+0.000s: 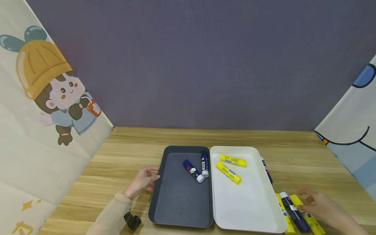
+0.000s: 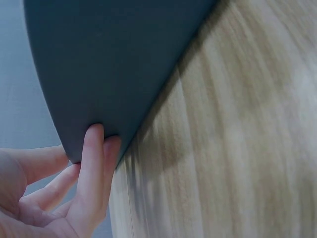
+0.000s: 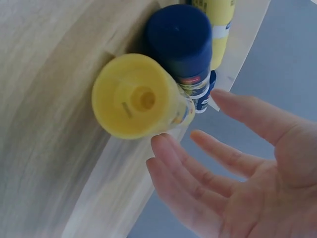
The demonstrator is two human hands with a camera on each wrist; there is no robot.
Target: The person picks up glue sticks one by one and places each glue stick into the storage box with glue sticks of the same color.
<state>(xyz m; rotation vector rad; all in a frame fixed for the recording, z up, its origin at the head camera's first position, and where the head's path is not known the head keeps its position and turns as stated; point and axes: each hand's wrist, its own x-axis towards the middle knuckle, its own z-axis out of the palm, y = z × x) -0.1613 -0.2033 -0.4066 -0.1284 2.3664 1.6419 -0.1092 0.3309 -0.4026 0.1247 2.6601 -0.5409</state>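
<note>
On the left, your left hand point(image 1: 144, 180) grasps the left wall of the dark gray tray point(image 1: 182, 204), fingers on either side of the rim; a light pinch should be enough to steady it without tugging it away from the white tray point(image 1: 246, 209) on its right. At the near right, your right hand point(image 1: 318, 209) is released, fingers spread and loosely bent at the outermost yellow glue stick point(image 1: 313, 222); whether a fingertip touches it, you cannot tell. The step seems to be picking up that stick, so bring your thumb and fingers to opposite sides of its barrel, around the middle, and lift straight up. It may roll if pushed sideways, and the navy glue stick point(image 1: 294, 212) lies close along its left, so slip your thumb in carefully there rather than pinching both.

As for looks, the stick you reach for lies on the table point(image 1: 129, 143) to the right of the white tray, slanting from far left to near right. It is a bright yellow cylinder with a printed label, and your right wrist view shows its round, hollow end with a small hub inside
</note>
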